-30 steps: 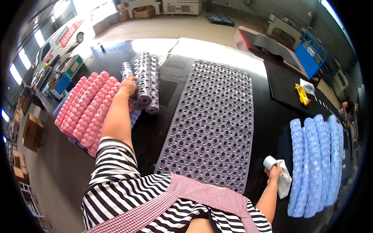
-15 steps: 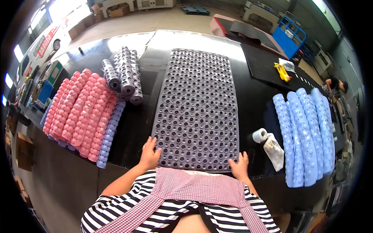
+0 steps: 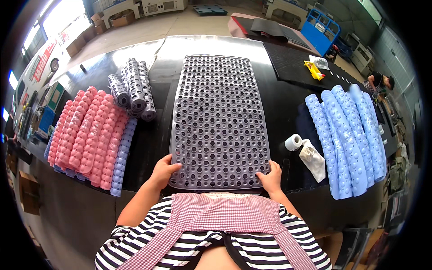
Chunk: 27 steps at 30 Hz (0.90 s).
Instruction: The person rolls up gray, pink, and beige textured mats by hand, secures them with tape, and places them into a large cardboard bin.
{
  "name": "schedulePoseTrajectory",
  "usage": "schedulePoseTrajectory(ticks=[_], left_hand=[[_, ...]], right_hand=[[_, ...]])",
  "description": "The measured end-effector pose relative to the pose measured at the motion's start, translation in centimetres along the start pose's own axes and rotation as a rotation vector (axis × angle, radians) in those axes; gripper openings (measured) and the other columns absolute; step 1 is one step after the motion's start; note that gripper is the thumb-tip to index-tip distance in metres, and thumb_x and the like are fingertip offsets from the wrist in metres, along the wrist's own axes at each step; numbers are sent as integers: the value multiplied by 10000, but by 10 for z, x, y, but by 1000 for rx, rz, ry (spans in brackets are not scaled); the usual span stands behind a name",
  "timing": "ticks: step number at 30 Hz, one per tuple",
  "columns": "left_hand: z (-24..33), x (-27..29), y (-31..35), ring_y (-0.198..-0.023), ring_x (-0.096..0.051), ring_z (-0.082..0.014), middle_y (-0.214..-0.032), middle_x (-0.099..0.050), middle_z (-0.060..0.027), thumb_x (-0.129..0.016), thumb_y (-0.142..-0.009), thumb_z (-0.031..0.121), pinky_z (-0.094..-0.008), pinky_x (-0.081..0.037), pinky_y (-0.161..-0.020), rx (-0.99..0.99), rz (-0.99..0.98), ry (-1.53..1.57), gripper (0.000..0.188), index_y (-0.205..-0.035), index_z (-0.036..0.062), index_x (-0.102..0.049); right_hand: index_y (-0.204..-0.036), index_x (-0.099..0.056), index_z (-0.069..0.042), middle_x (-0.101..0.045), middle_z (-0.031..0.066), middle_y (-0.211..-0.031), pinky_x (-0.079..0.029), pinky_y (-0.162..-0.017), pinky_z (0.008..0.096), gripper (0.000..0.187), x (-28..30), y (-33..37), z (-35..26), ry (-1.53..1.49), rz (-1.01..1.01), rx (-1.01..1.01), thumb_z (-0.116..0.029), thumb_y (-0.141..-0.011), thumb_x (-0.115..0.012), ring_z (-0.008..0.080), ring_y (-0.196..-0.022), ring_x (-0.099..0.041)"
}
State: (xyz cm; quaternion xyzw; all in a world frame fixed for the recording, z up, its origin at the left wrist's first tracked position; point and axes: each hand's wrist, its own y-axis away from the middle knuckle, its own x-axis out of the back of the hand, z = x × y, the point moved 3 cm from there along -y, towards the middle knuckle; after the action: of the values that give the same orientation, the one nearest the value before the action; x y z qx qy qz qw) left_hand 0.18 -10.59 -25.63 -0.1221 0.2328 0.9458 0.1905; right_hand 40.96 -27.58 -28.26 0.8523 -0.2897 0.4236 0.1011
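- Central object: a grey perforated bath mat (image 3: 219,121), unrolled flat on the black worktop (image 3: 155,139), its long sides running from the near edge toward the far edge, its near end close to the middle of the near edge.
- Left hand (image 3: 164,173): at the mat's near left corner; thumb spread from the fingers and laid on the mat's margin, fingers close together along its left side. Whether they pinch the mat cannot be told.
- Right hand (image 3: 271,178): at the near right corner; thumb spread inward onto the margin, fingers close together beside the right side. Here too, a pinch cannot be confirmed.
- Toward the worktop's left edge: pink rolled mats (image 3: 90,139), piled over blue-violet rolled mats (image 3: 121,157); just beyond them, toward the far edge, grey rolled mats (image 3: 136,90).
- Toward the right edge: light-blue rolled mats (image 3: 348,144), side by side; between these and the grey mat, a small white roll (image 3: 289,145) just beside a white cloth (image 3: 312,161).
- Far right corner: a yellow tool (image 3: 314,70) near a crumpled clear bag (image 3: 318,62).
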Motion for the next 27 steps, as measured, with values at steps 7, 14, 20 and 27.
schedulePoseTrajectory(ticks=[7,14,20,27], left_hand=[[70,-106,-31,-1124,-578,-82,-1262,-640,-16,-580,-923,-52,-254,-458,-1001,-220,-365,-326,535,-1451,5,-515],[71,-63,-7,-1193,-604,-164,-1340,-618,-75,-591,-954,0,-325,-481,-1041,-199,-321,11,559,-1496,25,-459],[-22,25,21,-703,-585,-70,-992,-690,-32,-576,-980,100,-242,-451,-529,100,152,-285,306,-1277,26,-582],[182,-50,-68,-712,-664,-178,-858,-694,-91,-576,-939,118,-274,-536,-574,-253,39,100,151,-962,4,-673]], right_hand=[[-1340,-571,89,-600,204,-1205,-531,-909,366,822,1,-33,32,-193,59,-189,-218,-657,-910,269,-999,-649],[-880,-668,-30,-657,90,-950,-525,-752,392,257,24,-43,-4,135,93,92,-136,-729,-846,286,-837,-635],[-940,-558,-56,-633,132,-788,-517,-640,408,139,22,-45,-8,36,74,163,-94,-899,-685,318,-646,-606],[-981,-613,-34,-654,119,-899,-541,-627,359,80,82,-201,-117,-1128,-322,-158,-64,-907,-621,208,-686,-622]])
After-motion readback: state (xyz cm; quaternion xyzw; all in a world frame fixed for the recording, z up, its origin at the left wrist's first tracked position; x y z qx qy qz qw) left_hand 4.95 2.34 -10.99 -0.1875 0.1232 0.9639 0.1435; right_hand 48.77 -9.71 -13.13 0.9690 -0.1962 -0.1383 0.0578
